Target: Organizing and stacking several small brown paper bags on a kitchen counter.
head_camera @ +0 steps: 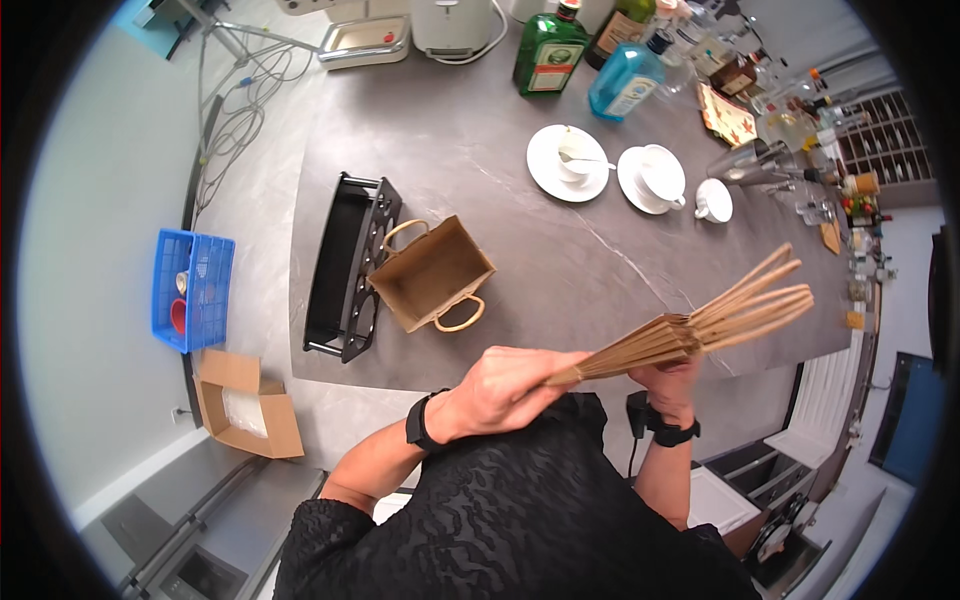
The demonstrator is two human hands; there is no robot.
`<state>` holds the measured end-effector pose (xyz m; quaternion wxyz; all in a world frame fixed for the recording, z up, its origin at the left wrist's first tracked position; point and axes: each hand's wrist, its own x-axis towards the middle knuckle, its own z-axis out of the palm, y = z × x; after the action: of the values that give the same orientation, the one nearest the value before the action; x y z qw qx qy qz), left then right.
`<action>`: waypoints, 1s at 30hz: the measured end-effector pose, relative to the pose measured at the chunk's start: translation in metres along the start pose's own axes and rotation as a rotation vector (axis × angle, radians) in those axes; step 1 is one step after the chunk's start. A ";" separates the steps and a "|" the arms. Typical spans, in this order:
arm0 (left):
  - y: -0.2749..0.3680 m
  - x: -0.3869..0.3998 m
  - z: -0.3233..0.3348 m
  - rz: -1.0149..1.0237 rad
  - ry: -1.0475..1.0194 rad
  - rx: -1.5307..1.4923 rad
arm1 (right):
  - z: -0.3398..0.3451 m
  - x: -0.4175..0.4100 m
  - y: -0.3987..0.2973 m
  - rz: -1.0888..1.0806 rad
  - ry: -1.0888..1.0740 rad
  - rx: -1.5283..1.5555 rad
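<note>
A bundle of flat-folded brown paper bags (637,346) is held in front of my chest, with its twisted handles (757,304) fanning out to the right. My left hand (499,386) pinches the bundle's left end. Under its right end, partly hidden by the paper, my right hand (671,379) grips it. An unfolded brown paper bag (435,274) stands on the grey table to the left, its mouth facing up and its two handles spread. It touches or nearly touches a black metal rack (337,270) with round holes along one side.
White cups on saucers (568,165) and a single white cup (713,201) sit towards the back right. Behind them stand several bottles, among them a green bottle (551,52) and a blue bottle (628,79). A blue plastic crate (193,291) and an opened cardboard box (247,412) are on the floor at left.
</note>
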<state>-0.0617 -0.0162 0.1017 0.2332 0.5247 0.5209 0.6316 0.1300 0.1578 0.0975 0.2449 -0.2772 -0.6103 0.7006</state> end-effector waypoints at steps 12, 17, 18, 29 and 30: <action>0.043 0.005 -0.056 0.185 0.348 0.467 | 0.066 0.087 -0.042 -0.297 -0.596 0.185; 0.038 0.001 -0.095 0.034 0.444 0.615 | 0.094 0.130 -0.032 -0.129 -0.711 0.239; 0.037 -0.004 -0.103 -0.016 0.433 0.659 | 0.101 0.132 -0.037 -0.071 -0.722 0.291; -0.003 -0.053 -0.106 -0.263 0.555 0.610 | 0.127 0.165 -0.008 -0.395 -0.783 -0.374; -0.003 -0.053 -0.106 -0.286 0.559 0.568 | 0.128 0.165 -0.008 -0.341 -0.789 -0.380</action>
<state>-0.1402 -0.1030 0.0868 0.0144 0.2989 0.7850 0.5424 -0.0778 0.1795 0.1036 0.0508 0.0744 -0.8111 0.5780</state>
